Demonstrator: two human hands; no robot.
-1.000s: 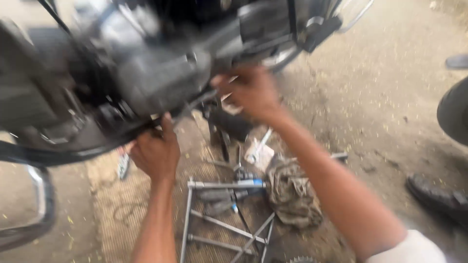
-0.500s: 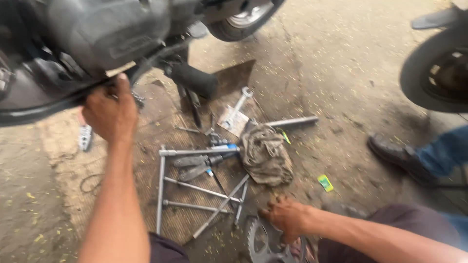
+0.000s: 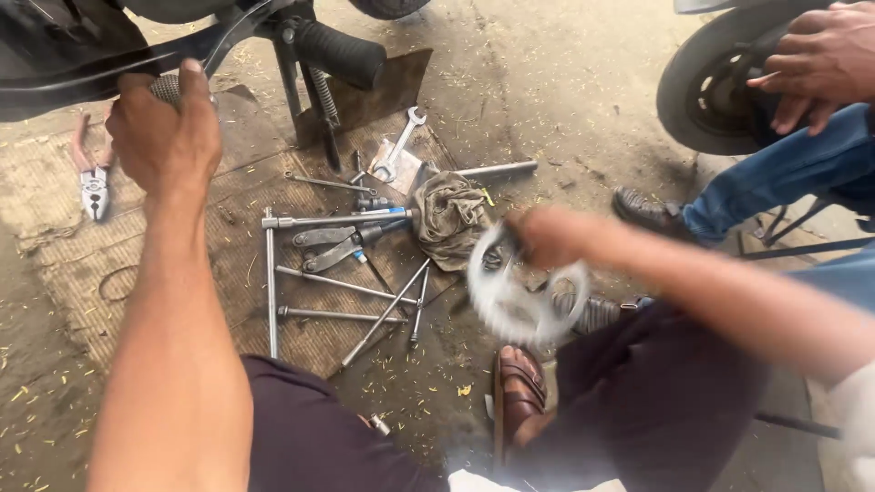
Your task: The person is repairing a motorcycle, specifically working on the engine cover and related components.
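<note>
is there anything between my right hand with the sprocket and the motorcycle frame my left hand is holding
Nothing solid stands between them. The right hand holds the blurred sprocket above the ground; the left hand grips the motorcycle frame. The rag, wrench and long rods lie flat on the mat, below that path.

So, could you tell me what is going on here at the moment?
A person crouches by a motorcycle over a mat strewn with tools. The left hand closes its grip on a footpeg under the bike. The right hand holds a toothed sprocket, blurred by motion, just right of a rag. Rods, a wrench and pliers lie on the mat. Another person's hand is at a wheel on the right.
</note>
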